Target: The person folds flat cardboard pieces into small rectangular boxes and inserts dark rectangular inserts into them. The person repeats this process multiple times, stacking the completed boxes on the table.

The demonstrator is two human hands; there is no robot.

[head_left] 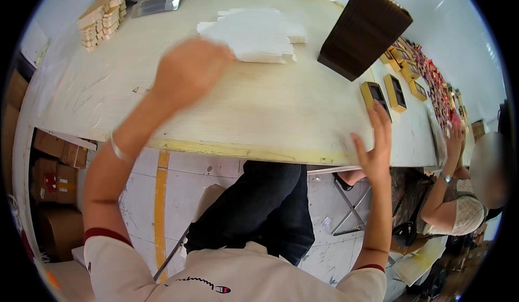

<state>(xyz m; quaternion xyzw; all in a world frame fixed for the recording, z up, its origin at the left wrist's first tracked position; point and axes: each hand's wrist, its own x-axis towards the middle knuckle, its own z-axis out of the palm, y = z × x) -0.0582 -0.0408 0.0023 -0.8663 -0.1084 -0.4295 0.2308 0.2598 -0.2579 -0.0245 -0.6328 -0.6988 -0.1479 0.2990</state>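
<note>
My left hand (192, 68) is over the table beside a pile of flat white card pieces (254, 34), its fingertips near the pile's left edge. Motion smears those fingers, so whether they hold anything is unclear. On the right, my right hand (377, 140) has its thumb and fingers apart, with nothing between them. Its fingertips reach the near end of a small gold box with a dark inside (374, 98); whether they touch it I cannot tell. A second gold box (395, 93) lies just right of that one.
Behind the gold boxes stands a tall dark brown block (365, 29). Stacked cream pieces (102, 20) and clear plastic trays (157, 2) occupy the far left. More gold boxes (406, 64) and a colourful heap (432, 80) line the right, where another person (454, 205) sits.
</note>
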